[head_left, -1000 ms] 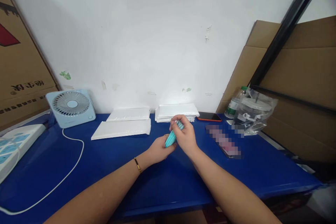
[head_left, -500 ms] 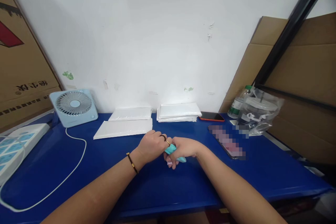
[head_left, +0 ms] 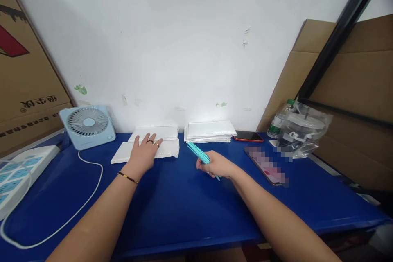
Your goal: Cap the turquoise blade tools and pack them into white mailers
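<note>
My right hand (head_left: 217, 165) is closed around a bundle of slim turquoise pen-like sticks (head_left: 198, 152). Their long end points up and left toward the wall, and a narrow tip shows below the hand. My left hand (head_left: 144, 151), fingers spread, lies over the front white flat packet (head_left: 167, 148), with its fingertips reaching the white packet behind (head_left: 168, 132). Nothing shows in its grasp. Both packets rest on the blue tabletop (head_left: 184, 204).
Stacked white packets (head_left: 210, 129) stand against the wall. Beside them lie a red-edged phone (head_left: 248, 136) and a second phone (head_left: 265, 166). A bottle (head_left: 275, 125) and a bagged cup (head_left: 303, 129) are at right. On the left are a small fan (head_left: 87, 127), its cable and a power strip (head_left: 27, 172).
My hands have come apart. The left one has gone left onto the white packets and opened. My right hand keeps the turquoise sticks, which now show more of their length.
</note>
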Demonstrator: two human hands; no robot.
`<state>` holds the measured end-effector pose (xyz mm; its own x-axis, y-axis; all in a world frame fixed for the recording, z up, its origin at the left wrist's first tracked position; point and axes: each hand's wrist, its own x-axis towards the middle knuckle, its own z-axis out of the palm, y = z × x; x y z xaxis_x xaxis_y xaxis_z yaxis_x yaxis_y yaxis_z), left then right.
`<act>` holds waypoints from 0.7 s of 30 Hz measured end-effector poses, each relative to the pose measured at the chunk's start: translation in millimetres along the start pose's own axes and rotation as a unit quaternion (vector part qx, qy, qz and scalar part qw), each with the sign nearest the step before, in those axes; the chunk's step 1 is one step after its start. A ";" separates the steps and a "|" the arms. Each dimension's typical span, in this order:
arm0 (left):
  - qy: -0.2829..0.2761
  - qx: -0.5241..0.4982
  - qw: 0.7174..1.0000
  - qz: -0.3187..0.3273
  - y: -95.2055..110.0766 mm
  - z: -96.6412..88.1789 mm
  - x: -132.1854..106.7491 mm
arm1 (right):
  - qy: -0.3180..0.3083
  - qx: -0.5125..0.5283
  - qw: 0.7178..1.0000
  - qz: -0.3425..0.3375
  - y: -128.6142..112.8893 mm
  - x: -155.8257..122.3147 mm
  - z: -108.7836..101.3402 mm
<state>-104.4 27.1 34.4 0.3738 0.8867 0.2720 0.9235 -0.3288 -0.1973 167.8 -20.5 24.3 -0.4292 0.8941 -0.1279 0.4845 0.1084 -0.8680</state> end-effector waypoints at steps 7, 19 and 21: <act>-0.067 -0.002 0.998 -0.004 -11.8 -1.2 9.9 | 0.060 -0.144 0.987 -0.022 -1.6 -7.0 -13.6; -0.042 -0.086 0.990 0.102 32.8 -27.9 -3.7 | 0.182 -0.458 0.869 0.029 -4.9 -22.0 -36.4; -0.042 -0.078 0.990 0.111 36.6 -22.4 -4.5 | 0.172 -0.492 0.852 0.040 -4.7 -20.9 -33.5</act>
<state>-70.4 3.8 47.0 0.5662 0.8092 0.1570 0.8242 -0.5586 -0.0933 200.0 -25.1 47.2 -0.1981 0.9717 0.1285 0.9792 0.2020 -0.0181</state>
